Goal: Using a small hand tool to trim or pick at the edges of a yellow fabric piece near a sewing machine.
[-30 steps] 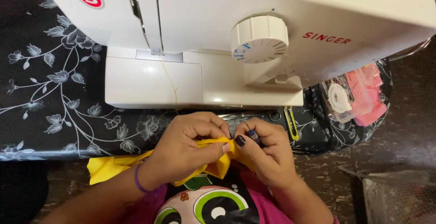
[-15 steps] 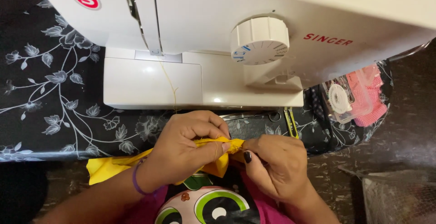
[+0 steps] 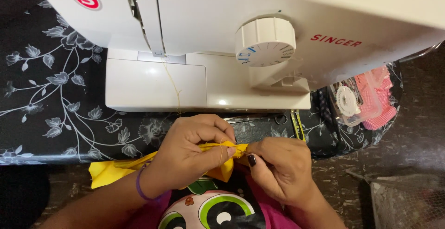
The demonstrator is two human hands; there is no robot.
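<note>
A piece of yellow fabric [image 3: 113,169] hangs off the table's near edge over my lap. My left hand [image 3: 190,152] pinches its folded top edge between thumb and fingers. My right hand [image 3: 282,166] pinches the same edge just to the right, the fingertips of both hands almost touching. A thin yellow thread [image 3: 174,85] runs from the fabric up toward the needle area of the white sewing machine [image 3: 232,48], which stands right behind my hands.
The machine sits on a black tablecloth with a grey flower print [image 3: 51,94]. Scissors [image 3: 257,117] and a yellow tape [image 3: 296,124] lie in front of it. A clear box with pink cloth and a bobbin [image 3: 364,99] sits at the right. Mesh fabric [image 3: 408,201] lies lower right.
My right hand has slid slightly to the right along the fabric's edge and turned, its thumb now on top. The left hand holds almost still.
</note>
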